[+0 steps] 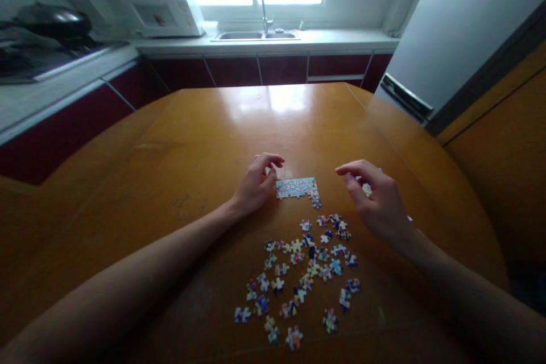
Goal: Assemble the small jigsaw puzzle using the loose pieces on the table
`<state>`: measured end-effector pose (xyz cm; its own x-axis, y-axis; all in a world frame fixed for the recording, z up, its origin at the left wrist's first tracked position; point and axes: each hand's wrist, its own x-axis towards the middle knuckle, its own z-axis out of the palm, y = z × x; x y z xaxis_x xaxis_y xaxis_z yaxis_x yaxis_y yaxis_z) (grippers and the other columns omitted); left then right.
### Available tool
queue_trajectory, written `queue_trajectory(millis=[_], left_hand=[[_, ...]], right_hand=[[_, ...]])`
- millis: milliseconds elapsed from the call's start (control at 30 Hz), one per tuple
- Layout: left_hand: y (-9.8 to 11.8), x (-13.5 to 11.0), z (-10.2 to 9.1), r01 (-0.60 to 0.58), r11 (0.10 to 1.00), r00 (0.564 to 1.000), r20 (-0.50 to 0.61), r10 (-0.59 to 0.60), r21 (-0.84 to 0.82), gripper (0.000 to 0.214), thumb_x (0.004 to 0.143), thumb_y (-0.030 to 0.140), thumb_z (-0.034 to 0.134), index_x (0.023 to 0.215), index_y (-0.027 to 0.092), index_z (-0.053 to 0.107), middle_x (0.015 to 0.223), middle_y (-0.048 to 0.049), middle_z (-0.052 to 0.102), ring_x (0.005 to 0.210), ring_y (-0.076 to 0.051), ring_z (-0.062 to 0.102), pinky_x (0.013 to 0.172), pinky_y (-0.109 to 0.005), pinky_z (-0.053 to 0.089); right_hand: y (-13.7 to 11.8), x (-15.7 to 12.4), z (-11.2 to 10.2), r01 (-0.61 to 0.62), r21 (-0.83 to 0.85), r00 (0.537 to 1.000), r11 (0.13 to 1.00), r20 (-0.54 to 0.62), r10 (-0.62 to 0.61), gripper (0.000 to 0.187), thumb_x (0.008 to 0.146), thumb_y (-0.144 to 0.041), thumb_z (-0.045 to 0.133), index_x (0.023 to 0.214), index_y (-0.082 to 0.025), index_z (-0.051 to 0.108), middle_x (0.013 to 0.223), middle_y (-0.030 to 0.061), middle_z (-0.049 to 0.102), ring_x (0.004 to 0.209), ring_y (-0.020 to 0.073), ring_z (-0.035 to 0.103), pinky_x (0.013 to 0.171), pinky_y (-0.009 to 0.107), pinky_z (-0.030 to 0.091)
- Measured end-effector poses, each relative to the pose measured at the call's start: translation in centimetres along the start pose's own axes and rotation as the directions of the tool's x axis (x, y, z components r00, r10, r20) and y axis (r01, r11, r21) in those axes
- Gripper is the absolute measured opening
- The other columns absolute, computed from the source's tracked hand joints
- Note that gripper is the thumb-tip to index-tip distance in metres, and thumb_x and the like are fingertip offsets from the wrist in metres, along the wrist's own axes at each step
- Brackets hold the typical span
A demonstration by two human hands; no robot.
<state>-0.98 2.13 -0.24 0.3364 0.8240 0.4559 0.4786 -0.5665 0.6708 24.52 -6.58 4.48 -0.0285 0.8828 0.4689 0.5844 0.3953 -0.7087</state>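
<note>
A partly joined jigsaw puzzle point(294, 187) lies flat on the wooden table, a pale blue strip with a short arm running down at its right end. Beside its left end rests my left hand point(258, 179), fingers loosely bent, thumb and forefinger apart, nothing held. To the right of the puzzle hovers my right hand point(379, 199), forefinger stretched out above the thumb with no piece visible between the tips. A puzzle piece point(367, 188) shows behind that hand, partly hidden by it. Many loose puzzle pieces point(313, 267) lie scattered nearer to me.
The rounded wooden table point(205, 142) spreads around the pieces. Beyond it runs a counter point(341, 38) with a sink and tap point(263, 5) under a window. A wok point(53, 20) sits on the stove at left, and a refrigerator point(464, 28) stands at right.
</note>
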Motion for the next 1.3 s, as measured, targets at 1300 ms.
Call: queue_trajectory(millis=[1300], left_hand=[[0.5, -0.1, -0.6, 0.01, 1.0, 0.997, 0.076, -0.012, 0.027, 0.016, 0.088, 0.015, 0.051, 0.097, 0.021, 0.063, 0.092, -0.0033, 0.065, 0.086, -0.018, 0.058, 0.075, -0.033, 0.048]], right_hand=[[-2.4, -2.9, 1.7, 0.217, -0.111, 0.743, 0.97, 0.663, -0.09, 0.014, 0.088, -0.014, 0.048, 0.078, -0.018, 0.056, 0.076, 0.0032, 0.06, 0.068, 0.0144, 0.047, 0.063, 0.031, 0.033]])
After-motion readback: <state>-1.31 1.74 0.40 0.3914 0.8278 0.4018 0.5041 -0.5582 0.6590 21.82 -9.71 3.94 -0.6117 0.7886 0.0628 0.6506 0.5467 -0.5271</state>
